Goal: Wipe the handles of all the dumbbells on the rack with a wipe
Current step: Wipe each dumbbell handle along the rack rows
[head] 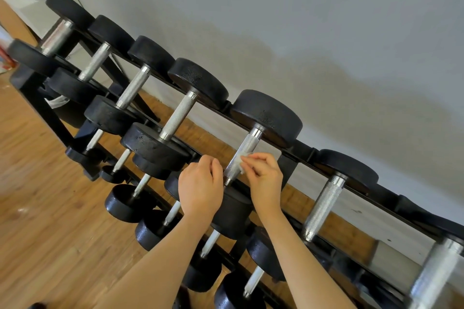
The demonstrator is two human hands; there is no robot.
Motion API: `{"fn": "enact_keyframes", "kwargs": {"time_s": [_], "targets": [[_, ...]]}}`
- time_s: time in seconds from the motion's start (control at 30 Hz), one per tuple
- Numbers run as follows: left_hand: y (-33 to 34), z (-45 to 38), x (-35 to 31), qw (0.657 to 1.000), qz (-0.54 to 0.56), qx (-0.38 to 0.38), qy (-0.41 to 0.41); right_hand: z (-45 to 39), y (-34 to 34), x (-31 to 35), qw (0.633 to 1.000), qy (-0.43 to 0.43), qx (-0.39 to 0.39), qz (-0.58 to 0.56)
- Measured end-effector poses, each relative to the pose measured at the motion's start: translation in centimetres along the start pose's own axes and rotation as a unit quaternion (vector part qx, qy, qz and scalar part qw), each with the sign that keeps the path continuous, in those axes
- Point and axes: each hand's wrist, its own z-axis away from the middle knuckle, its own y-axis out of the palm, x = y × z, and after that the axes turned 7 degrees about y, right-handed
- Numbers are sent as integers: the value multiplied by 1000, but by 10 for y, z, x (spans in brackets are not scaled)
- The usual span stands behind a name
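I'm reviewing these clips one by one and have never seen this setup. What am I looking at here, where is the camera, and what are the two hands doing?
There is no machine here: a person wears a camera on the head, so the single picture looks forward and down over their own bare arms. In front stands a black rack against a grey wall, with dumbbells lying in rows on an upper and a lower tier, above a wooden floor. The right hand pinches a small white wipe against the ribbed metal handle of one upper-tier dumbbell. The left hand is beside that handle with curled fingers; whether it touches or holds anything I cannot tell. At far upper left sits something white, too blurred to name.
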Motion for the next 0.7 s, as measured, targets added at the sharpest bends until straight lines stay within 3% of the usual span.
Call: {"fn": "enact_keyframes", "kwargs": {"time_s": [0.1,0.33,0.5,0.7], "targets": [[0,1,0,1000,5,-2,2,-2,2,2,998,29,-32,-40],[2,0,2,1000,0,-4,-4,5,1,-7,994,70,51,-69],[2,0,3,1000,3,-1,-7,4,3,0,993,69,-13,-94],[3,-1,3,1000,0,3,-9,16,4,-7,992,74,27,-99]]}}
